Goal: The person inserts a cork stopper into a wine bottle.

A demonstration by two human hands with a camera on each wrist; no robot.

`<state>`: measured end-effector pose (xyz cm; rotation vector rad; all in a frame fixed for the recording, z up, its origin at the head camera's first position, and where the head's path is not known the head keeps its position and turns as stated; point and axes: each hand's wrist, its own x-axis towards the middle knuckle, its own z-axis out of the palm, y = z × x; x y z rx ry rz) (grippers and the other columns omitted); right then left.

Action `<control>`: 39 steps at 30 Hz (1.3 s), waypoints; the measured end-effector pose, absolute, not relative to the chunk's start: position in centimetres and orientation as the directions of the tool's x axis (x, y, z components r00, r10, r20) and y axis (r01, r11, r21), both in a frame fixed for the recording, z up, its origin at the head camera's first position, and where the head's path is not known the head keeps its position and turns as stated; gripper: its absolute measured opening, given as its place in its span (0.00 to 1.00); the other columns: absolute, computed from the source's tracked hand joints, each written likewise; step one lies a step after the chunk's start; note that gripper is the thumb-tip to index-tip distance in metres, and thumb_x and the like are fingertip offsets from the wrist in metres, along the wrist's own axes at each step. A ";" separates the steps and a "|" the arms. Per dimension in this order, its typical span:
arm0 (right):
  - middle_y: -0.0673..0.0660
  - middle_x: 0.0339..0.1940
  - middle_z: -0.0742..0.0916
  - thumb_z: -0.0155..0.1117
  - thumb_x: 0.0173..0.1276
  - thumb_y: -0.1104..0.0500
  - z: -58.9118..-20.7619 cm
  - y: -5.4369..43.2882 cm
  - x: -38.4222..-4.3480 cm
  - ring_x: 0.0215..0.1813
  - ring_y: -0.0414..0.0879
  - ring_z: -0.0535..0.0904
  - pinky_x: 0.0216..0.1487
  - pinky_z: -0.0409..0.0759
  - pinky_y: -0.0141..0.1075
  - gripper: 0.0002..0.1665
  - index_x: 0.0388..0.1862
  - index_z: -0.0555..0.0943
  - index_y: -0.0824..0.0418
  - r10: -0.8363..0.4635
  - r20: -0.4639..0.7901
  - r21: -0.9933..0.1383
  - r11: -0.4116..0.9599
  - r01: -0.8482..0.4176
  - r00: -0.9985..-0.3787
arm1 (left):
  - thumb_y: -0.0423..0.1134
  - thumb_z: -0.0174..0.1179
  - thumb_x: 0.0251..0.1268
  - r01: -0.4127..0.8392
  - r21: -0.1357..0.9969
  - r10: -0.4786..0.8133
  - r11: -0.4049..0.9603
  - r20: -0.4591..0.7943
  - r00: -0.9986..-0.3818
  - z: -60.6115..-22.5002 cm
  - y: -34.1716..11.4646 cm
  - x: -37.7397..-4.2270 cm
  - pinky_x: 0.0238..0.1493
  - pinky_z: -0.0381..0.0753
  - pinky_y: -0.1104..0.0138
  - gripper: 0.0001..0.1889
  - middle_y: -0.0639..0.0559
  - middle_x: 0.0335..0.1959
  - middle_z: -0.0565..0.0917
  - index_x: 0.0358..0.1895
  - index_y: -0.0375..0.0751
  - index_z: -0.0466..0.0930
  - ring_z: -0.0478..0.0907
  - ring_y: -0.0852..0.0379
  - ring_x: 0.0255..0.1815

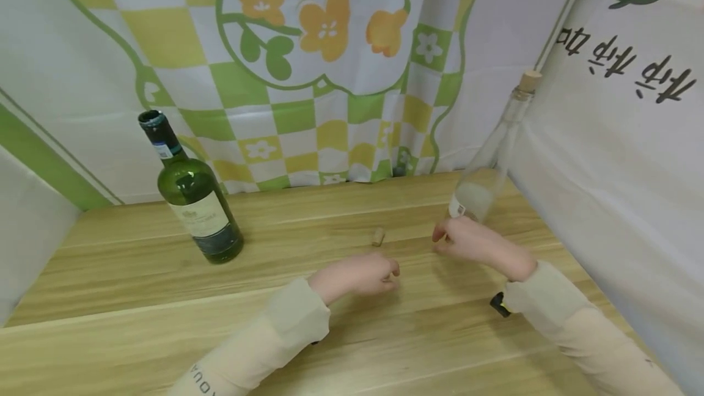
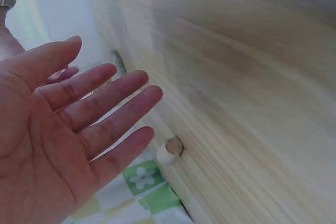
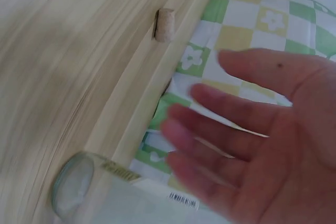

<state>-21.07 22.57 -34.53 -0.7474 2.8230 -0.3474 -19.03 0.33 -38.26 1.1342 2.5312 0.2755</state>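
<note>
My left hand (image 1: 360, 275) hovers over the table, its fingers loosely spread and holding nothing. In the left wrist view its palm (image 2: 47, 135) faces the camera. My right hand (image 1: 478, 240) is also bare of any object, just in front of a clear glass bottle (image 1: 477, 191) topped with a cork stopper (image 1: 530, 81); whether it touches the glass I cannot tell. A small loose cork (image 1: 378, 236) lies on the table between and beyond the hands. A green wine bottle (image 1: 200, 212), its mouth uncovered, stands upright at the left.
The wooden table (image 1: 308, 225) meets a checkered, flowered curtain (image 1: 308, 109) at its back edge. On the right, a white cloth (image 1: 621, 139) with printed characters hangs beside the table. A black band piece (image 1: 500, 304) shows at the right sleeve.
</note>
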 end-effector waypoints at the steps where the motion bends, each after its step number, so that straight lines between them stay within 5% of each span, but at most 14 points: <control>1: 0.56 0.36 0.85 0.61 0.61 0.56 -34.6 22.4 -21.1 0.37 0.49 0.80 0.39 0.78 0.41 0.14 0.40 0.80 0.65 -0.509 -0.165 -0.267 0.848 -0.458 -0.845 | 0.45 0.51 0.67 0.680 0.315 0.748 0.663 -0.236 -0.620 -38.3 -0.1 -18.8 0.47 0.75 0.68 0.16 0.51 0.45 0.81 0.51 0.41 0.76 0.78 0.59 0.45; 12: 0.63 0.44 0.82 0.61 0.62 0.52 -35.2 20.4 -21.1 0.48 0.57 0.77 0.47 0.76 0.46 0.23 0.48 0.76 0.69 -0.522 -0.326 -0.274 0.850 -0.449 -0.789 | 0.42 0.54 0.66 0.629 0.388 0.722 0.673 -0.163 -0.672 -38.2 -5.5 -16.8 0.48 0.76 0.64 0.16 0.45 0.47 0.80 0.50 0.34 0.75 0.78 0.53 0.46; 39: 0.58 0.52 0.80 0.56 0.67 0.50 -34.0 10.5 -21.3 0.51 0.49 0.77 0.48 0.76 0.39 0.24 0.57 0.73 0.62 -0.615 -0.239 -0.379 0.771 -0.511 -0.751 | 0.41 0.53 0.66 0.437 0.526 0.542 0.730 -0.057 -0.838 -36.4 -17.6 -13.8 0.46 0.76 0.53 0.18 0.39 0.45 0.79 0.51 0.31 0.72 0.76 0.44 0.46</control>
